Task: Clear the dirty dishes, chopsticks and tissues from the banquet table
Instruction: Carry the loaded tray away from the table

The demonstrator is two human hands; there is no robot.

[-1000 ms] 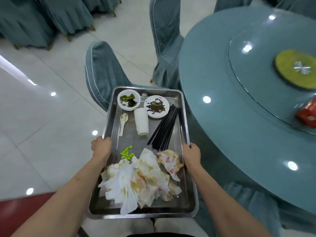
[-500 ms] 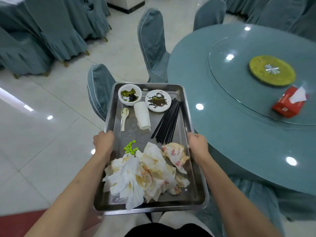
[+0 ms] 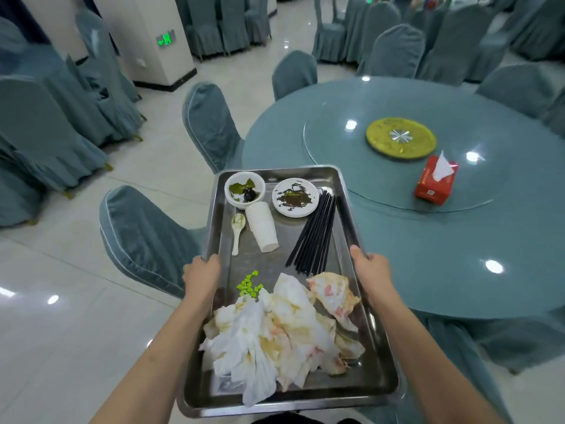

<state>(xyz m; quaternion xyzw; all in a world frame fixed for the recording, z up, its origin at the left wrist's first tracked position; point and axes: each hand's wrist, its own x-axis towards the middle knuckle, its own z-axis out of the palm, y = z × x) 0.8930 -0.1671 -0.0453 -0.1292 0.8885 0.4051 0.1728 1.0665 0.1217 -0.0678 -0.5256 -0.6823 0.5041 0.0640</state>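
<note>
Now, tray: you carry the steel tray [image 3: 345, 215] level in front of you, its far right corner over the edge of the banquet table [image 3: 428, 255].
Left hand: your left hand [image 3: 201, 275] grips the tray's left rim about midway along, fingers curled under it.
Right hand: your right hand [image 3: 371, 270] grips the right rim opposite, thumb lying along the top.
Tissues: the stained tissues [image 3: 284, 335] are heaped across the near half of the tray.
Chopsticks: the black chopsticks [image 3: 315, 232] lie in a bundle along the right side, tips toward the far edge.
Dishes: a white bowl [image 3: 244, 190] with green scraps sits in the far left corner, a smeared saucer [image 3: 295, 197] just beside it; stacked white cups [image 3: 263, 226] lie on their side next to a spoon [image 3: 237, 229].
Scraps: green food bits [image 3: 249, 286] sit by the tissues near the left rim.
Table: a red tissue box [image 3: 435, 185] and a yellow disc [image 3: 400, 138] rest on the glass turntable [image 3: 336, 154].
</note>
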